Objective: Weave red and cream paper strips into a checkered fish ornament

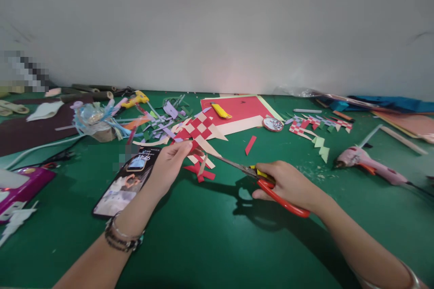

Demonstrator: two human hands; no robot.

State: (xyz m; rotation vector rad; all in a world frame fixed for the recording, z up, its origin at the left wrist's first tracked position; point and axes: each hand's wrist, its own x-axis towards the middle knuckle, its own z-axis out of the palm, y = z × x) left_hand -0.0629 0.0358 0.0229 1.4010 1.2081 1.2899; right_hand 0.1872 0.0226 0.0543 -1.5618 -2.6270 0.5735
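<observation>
My left hand pinches a woven piece of red and cream paper strips, checkered in its middle, with loose strip ends sticking out around it. In my right hand are scissors with red and yellow handles. Their blades point left and their tips reach the strip ends beside my left fingers; whether the blades are parted is hard to tell. Below the fingers, folded red strip ends hang over the green table. A cut red strip lies to the right of the woven piece.
A phone lies by my left forearm. Behind are red paper sheets, a yellow cutter and a round pin case. A pink glue gun lies right; a purple power strip is left. Paper scraps cover the back.
</observation>
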